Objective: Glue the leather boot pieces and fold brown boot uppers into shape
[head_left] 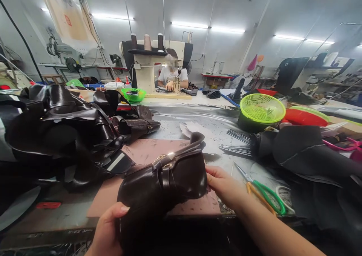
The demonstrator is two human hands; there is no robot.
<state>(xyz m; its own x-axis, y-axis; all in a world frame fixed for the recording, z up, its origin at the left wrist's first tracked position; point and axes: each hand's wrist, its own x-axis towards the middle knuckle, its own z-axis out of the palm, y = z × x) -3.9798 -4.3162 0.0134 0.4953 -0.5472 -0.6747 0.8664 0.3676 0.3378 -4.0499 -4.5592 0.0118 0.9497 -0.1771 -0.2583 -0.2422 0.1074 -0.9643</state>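
Note:
Between my hands is a glossy dark brown leather boot upper [181, 177] with a strap and a gold buckle. My left hand [109, 226] grips its near left edge, thumb on top and the other fingers hidden behind the leather. At the right end, my right hand [222, 182] pinches the edge between thumb and fingers. The piece is held above a pink board [141, 150] on the table. Scissors [264, 193] with green and orange handles lie just right of my right hand.
A heap of dark glossy leather pieces [56, 128] fills the left side. Black leather pieces [305, 158] lie at the right, near a lime green basket [263, 109]. A red tool [48, 205] lies at the left front. Across the table a person [172, 77] sits behind a sewing machine [144, 71].

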